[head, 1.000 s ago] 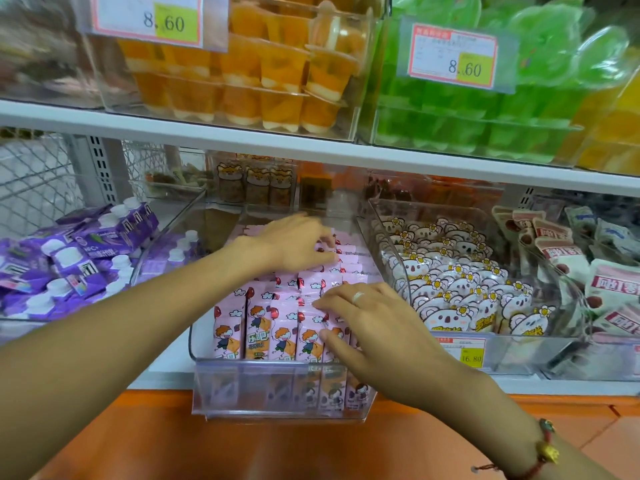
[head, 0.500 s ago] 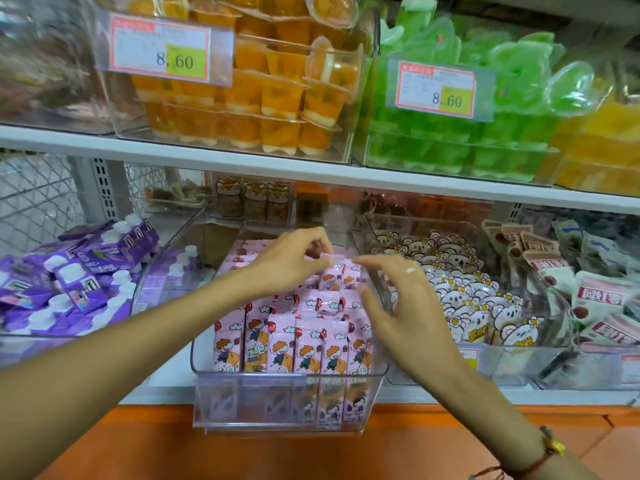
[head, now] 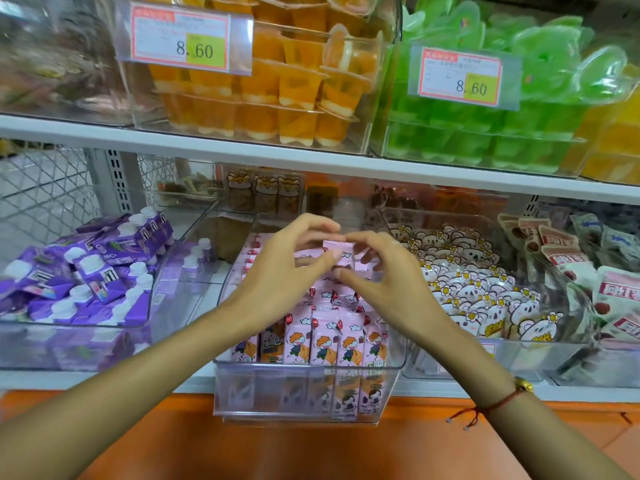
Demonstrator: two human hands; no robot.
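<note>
- Left hand (head: 277, 271): reaches in from 7 o'clock; its thumb and curled fingers pinch the left end of a single pink packet (head: 334, 244).
- Right hand (head: 388, 282): reaches in from 5 o'clock; its curled fingers and thumb close on the right end of the same packet, so the two hands meet fingertip to fingertip. A red cord bracelet (head: 498, 403) circles the wrist.
- Pink packet: held flat above the rear half of the clear bin (head: 304, 393), at the centre of the view.
- Clear bin: stands on the lower shelf and juts out past its edge; rows of pink cartoon packets (head: 325, 337) stand upright inside.
- Purple pouches (head: 86, 268): in the neighbouring tray at 9 o'clock from the bin.
- White bear packets (head: 474, 289): in the tray at 3 o'clock from the bin.
- Orange jelly cups (head: 277, 91): upper shelf, at 12 o'clock.
- Green jelly cups (head: 485, 133): upper shelf, at 1 o'clock.
</note>
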